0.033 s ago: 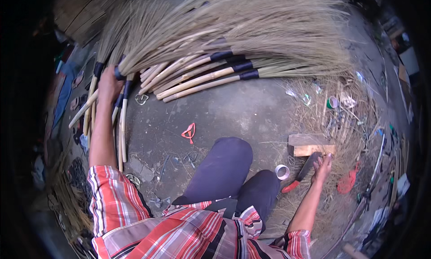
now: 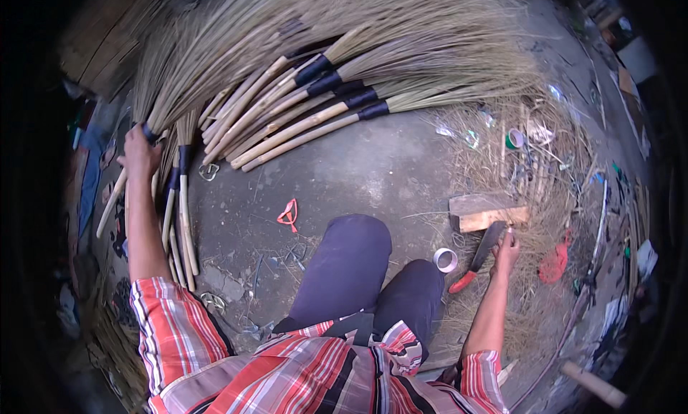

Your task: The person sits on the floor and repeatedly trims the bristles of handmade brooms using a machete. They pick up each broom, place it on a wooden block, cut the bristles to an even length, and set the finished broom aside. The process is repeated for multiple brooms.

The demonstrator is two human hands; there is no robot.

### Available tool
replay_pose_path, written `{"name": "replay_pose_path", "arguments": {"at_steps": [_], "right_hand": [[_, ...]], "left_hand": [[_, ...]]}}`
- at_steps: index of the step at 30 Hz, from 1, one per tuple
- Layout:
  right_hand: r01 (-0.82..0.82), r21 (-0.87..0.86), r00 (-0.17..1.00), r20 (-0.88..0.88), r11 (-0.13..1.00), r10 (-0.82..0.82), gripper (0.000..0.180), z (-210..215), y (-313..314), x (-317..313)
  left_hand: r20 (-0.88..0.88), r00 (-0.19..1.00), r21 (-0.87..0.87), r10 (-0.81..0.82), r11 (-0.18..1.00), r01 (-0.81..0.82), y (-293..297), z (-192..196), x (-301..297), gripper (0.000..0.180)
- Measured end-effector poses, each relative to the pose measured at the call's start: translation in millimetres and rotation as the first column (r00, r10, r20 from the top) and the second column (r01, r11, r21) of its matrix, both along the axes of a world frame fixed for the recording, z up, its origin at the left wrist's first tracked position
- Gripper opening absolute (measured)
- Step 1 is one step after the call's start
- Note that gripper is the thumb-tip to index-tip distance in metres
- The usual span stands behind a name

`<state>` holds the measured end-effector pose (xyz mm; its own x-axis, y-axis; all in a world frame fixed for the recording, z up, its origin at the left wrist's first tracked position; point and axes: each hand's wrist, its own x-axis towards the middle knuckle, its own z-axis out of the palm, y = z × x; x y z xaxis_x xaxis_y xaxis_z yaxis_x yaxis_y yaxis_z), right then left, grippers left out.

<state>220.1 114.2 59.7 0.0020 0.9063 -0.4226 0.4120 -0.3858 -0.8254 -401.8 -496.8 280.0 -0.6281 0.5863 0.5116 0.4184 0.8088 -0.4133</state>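
Observation:
At the far left my left hand [image 2: 140,154] is closed round a grass broom [image 2: 111,202], just below its dark binding. The broom's pale handle points down and left, and its brush fans up and to the right over other brooms. On the right, my right hand [image 2: 506,250] has curled fingers beside a wooden block [image 2: 493,219]. A knife [image 2: 487,249] with a dark blade and red handle lies left of that hand, its tip by the block. Whether these fingers pinch anything small is hidden.
Several finished brooms [image 2: 313,68] lie fanned across the far side; others [image 2: 188,220] stand below my left arm. A white tape roll [image 2: 445,260] sits by my right knee. Loose straw [image 2: 530,163], a red net-like piece [image 2: 554,262] and a red strap loop [image 2: 288,217] lie on the ground.
My left hand has carried its broom left and slightly downward, uncovering more of the fanned brooms' bindings. My right hand has shifted slightly beside the block, its fingers more curled. The whole view has shifted a little.

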Motion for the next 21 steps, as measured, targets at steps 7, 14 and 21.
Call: {"name": "replay_pose_path", "arguments": {"at_steps": [7, 14, 21], "right_hand": [[-0.138, -0.062, 0.665, 0.734, 0.988, 0.139, 0.08, -128, -66, 99], [-0.362, -0.097, 0.655, 0.682, 0.927, 0.327, 0.069, -141, -76, 119], [-0.077, -0.006, 0.978, 0.196, 0.997, 0.077, 0.036, -107, -136, 149]], "left_hand": [[0.665, 0.725, 0.399, -0.178, 0.905, -0.144, 126, -70, 28, 0.069], [0.969, 0.002, 0.239, -0.246, 0.94, 0.242, 434, -172, 257, 0.082], [0.969, 0.103, 0.133, -0.226, 0.824, 0.55, 566, -264, 451, 0.089]]}}
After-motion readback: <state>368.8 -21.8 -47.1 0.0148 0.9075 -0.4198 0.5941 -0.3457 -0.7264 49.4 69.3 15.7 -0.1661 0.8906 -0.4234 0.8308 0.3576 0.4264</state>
